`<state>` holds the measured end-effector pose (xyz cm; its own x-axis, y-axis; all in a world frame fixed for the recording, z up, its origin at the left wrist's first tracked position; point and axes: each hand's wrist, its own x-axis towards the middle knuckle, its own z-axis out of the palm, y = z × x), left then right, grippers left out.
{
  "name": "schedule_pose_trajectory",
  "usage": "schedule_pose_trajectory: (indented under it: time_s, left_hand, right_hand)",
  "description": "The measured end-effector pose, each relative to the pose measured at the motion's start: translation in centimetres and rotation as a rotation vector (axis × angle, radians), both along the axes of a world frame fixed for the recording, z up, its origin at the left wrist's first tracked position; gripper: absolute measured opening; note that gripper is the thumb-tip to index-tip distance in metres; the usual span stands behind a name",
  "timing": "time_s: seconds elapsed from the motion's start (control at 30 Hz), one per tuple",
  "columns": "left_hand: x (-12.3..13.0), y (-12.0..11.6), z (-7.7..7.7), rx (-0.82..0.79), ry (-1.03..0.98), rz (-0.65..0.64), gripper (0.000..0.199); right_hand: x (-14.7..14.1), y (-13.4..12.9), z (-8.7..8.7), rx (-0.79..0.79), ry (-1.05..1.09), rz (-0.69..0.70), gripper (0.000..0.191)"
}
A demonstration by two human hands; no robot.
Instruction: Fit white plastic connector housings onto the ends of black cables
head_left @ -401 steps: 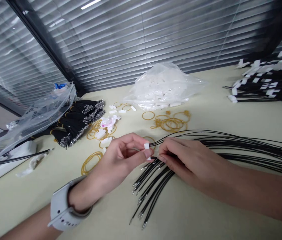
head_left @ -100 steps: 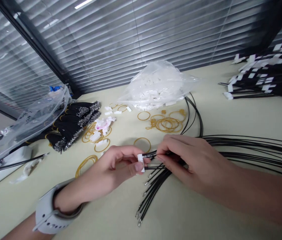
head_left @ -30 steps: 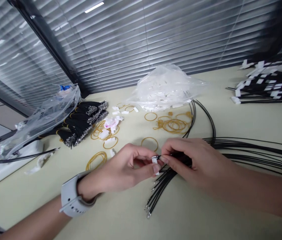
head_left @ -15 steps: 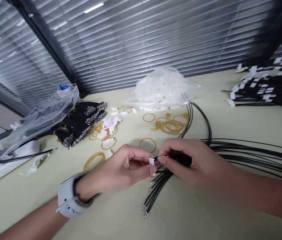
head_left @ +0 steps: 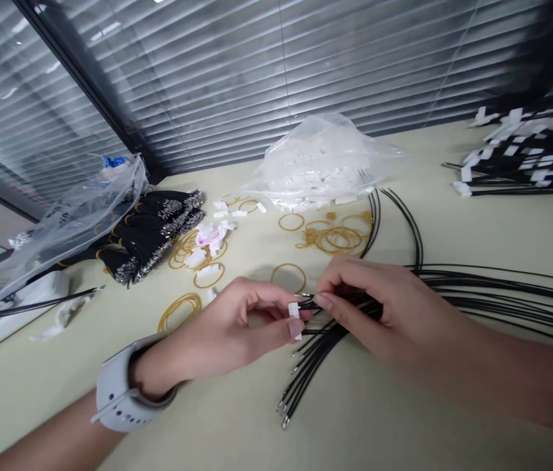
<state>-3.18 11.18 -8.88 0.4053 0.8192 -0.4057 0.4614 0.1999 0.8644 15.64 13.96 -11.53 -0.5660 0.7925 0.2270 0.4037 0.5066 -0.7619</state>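
Mid-frame, the left hand [head_left: 237,320] pinches a white connector housing [head_left: 295,318]; the right hand [head_left: 384,304] grips a metal-tipped black wire [head_left: 304,296] just beside it. Aligning them seems in hand, calling for steady aim.

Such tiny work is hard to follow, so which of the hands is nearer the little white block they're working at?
Left. The left hand pinches the white block; the right hand is just to its right, apart from it, gripping black wires.
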Motion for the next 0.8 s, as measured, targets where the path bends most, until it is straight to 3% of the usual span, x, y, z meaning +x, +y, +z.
schedule_pose_trajectory:
  time_s: [0.4, 0.7, 0.8]
  left_hand:
    - [-0.06, 0.03, -0.16, 0.071, 0.039, -0.035, 0.026]
    - [-0.28, -0.04, -0.42, 0.046, 0.011, 0.031, 0.02]
    - [-0.39, 0.08, -0.5, 0.018, 0.003, 0.044, 0.022]
  right_hand:
    - [-0.2, -0.07, -0.19, 0.183, 0.015, 0.034, 0.013]
    - [0.3, 0.3, -0.08, 0.207, 0.017, -0.092, 0.012]
    - [0.3, 0.12, -0.18, 0.261, 0.022, -0.073, 0.013]
